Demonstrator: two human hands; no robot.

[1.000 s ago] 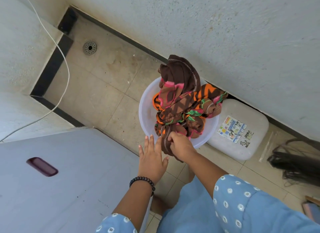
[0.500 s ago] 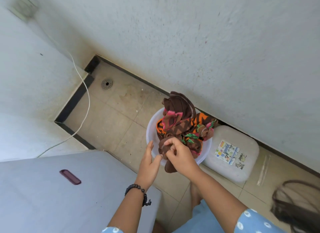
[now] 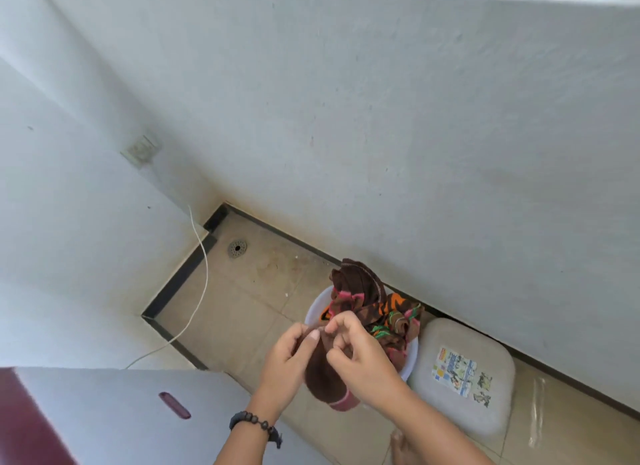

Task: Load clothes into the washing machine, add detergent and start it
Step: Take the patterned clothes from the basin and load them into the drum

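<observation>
Brown cloth [image 3: 320,371] pinched between both hands [image 3: 332,353], above basin [image 3: 313,308]

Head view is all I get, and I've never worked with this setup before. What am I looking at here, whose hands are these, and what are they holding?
There is no machine arm here: a person wears one wide-angle camera on the head, so you look forward and down over their own two bare hands. The left hand, with a bead bracelet on its wrist, and the right hand both pinch the top edge of a brown cloth that hangs down between them. Behind it, a white basin on the tiled floor holds a heap of brown, orange and pink clothes. Beside the basin, by the wall, stands a white tub with a sticker. The grey surface at lower left is probably the washing machine lid.
</observation>
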